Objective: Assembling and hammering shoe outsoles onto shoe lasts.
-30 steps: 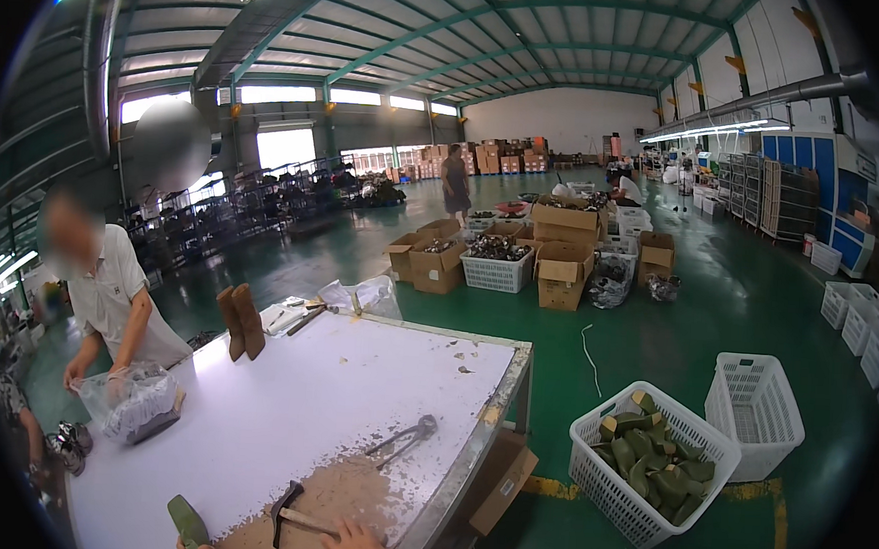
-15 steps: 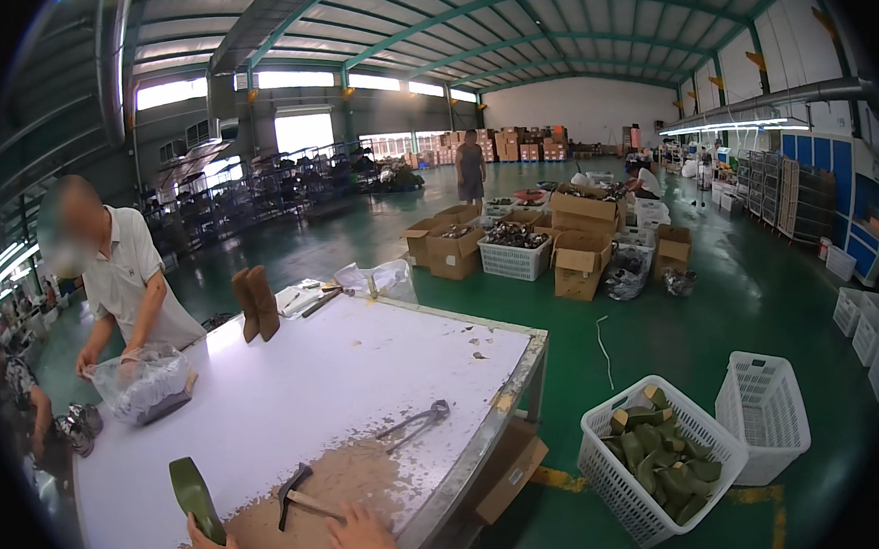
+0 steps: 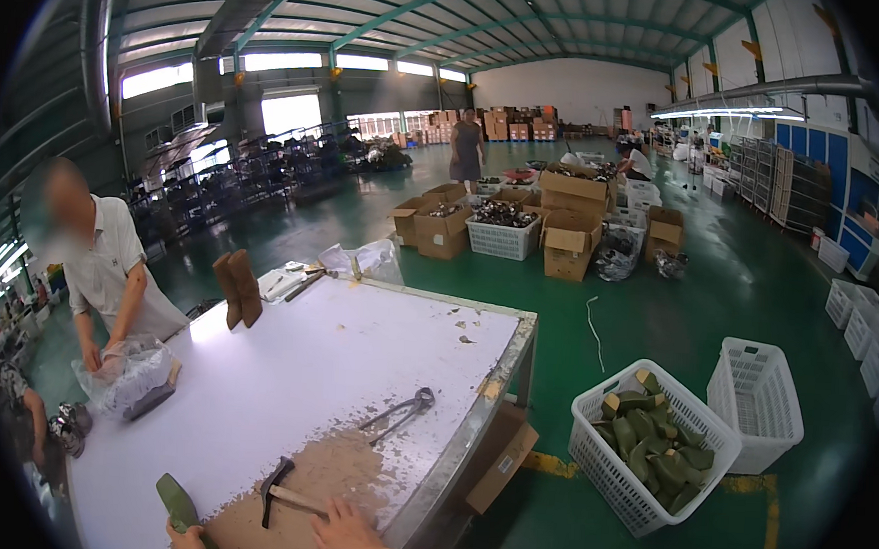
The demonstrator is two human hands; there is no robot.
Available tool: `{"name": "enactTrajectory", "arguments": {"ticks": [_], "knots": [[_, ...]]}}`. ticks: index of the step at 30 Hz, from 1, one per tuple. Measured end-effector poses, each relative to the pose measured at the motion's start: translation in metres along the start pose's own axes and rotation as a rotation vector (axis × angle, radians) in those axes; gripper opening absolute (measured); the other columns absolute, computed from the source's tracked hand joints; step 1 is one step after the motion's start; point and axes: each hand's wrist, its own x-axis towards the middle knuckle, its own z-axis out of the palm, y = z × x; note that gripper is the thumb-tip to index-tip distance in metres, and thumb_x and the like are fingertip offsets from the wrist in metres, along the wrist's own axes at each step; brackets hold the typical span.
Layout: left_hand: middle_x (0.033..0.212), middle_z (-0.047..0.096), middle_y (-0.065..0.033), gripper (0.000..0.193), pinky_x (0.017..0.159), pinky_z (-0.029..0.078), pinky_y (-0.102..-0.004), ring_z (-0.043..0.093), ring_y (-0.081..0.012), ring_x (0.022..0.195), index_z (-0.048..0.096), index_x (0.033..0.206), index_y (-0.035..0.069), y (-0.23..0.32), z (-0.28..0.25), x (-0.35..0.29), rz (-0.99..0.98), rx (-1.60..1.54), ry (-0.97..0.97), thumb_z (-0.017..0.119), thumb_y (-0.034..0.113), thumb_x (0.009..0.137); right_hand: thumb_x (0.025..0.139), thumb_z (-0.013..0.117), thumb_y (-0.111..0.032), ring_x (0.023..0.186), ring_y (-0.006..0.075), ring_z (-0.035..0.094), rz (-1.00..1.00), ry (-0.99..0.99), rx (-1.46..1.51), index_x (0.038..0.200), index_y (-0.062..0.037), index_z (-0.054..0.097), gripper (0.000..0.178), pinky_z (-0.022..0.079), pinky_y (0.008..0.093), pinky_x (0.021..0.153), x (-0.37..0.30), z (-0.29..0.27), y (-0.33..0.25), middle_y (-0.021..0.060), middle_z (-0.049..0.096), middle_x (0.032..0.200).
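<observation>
My left hand (image 3: 187, 542), at the lower edge, is closed around a green shoe last (image 3: 179, 505) held tilted above the table's near side. My right hand (image 3: 344, 533) lies on the worn brown part of the table with its fingers stretched out. Its fingertips are at the handle end of a hammer (image 3: 279, 492); whether they touch the handle I cannot tell. The hammer's dark head points away from that hand. Farther up the white table (image 3: 357, 340) lies a pair of metal pincers (image 3: 407, 412).
Green lasts fill a white basket (image 3: 590, 437) on the floor at right, beside another white basket (image 3: 766, 401). Across the table a person (image 3: 112, 267) handles a clear plastic bag (image 3: 131, 383). A brown pair of boots (image 3: 240, 289) stands there. Cardboard boxes (image 3: 570, 244) stand beyond.
The whole view has shifted slightly. The green shoe last sits a little lower and more tilted in my left hand. My right hand remains by the hammer handle.
</observation>
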Motion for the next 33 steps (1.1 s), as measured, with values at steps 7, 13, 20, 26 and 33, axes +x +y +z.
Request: {"name": "enactTrajectory", "arguments": {"ticks": [7, 13, 20, 26, 33], "knots": [[0.05, 0.042, -0.0006, 0.013, 0.034, 0.028, -0.0278, 0.037, -0.0145, 0.035, 0.047, 0.072, 0.01, 0.014, 0.009, -0.003, -0.385, -0.157, -0.063, 0.057, 0.007, 0.079, 0.087, 0.048, -0.032, 0.126, 0.045, 0.041, -0.001, -0.067, -0.078, 0.115, -0.0051, 0.064, 0.042, 0.028, 0.0619, 0.105, 0.0, -0.003, 0.005, 0.0321, 0.055, 0.122], [0.055, 0.04, -0.0013, 0.006, 0.038, 0.031, -0.0279, 0.037, -0.0149, 0.041, 0.05, 0.077, 0.007, -0.075, -0.016, 0.014, -0.111, -0.062, 0.098, 0.056, 0.007, 0.078, 0.088, 0.054, -0.033, 0.12, 0.0392, 0.045, -0.082, 0.061, -0.166, 0.119, -0.0038, 0.059, 0.043, 0.034, 0.0462, 0.1, -0.006, -0.012, 0.004, 0.0264, 0.051, 0.125], [0.123, 0.053, -0.0205, 0.082, 0.089, 0.045, -0.0362, 0.055, -0.0296, 0.101, 0.025, 0.147, 0.001, -0.008, -0.027, -0.026, -0.081, 0.204, 0.148, 0.057, 0.009, 0.072, 0.083, 0.057, -0.027, 0.11, 0.0398, 0.052, -0.166, 0.134, -0.229, 0.107, -0.0028, 0.063, 0.035, 0.041, 0.0495, 0.091, -0.002, -0.002, -0.006, 0.028, 0.057, 0.114], [0.139, 0.041, -0.024, 0.077, 0.11, 0.031, -0.0392, 0.04, -0.0348, 0.13, 0.03, 0.144, -0.003, 0.039, 0.027, -0.047, 0.059, 0.293, 0.11, 0.06, 0.014, 0.075, 0.081, 0.058, -0.026, 0.115, 0.0433, 0.048, -0.097, 0.108, -0.148, 0.101, -0.0058, 0.061, 0.029, 0.038, 0.0546, 0.095, -0.004, -0.018, 0.013, 0.0299, 0.051, 0.118], [0.138, 0.04, -0.0215, 0.076, 0.105, 0.037, -0.0374, 0.044, -0.032, 0.125, 0.026, 0.146, -0.001, 0.09, 0.033, -0.062, 0.1, 0.11, 0.284, 0.061, 0.007, 0.078, 0.083, 0.059, -0.03, 0.122, 0.0411, 0.043, -0.105, 0.053, -0.062, 0.117, -0.009, 0.059, 0.039, 0.031, 0.0529, 0.103, -0.002, -0.017, 0.003, 0.0264, 0.047, 0.128]]}}
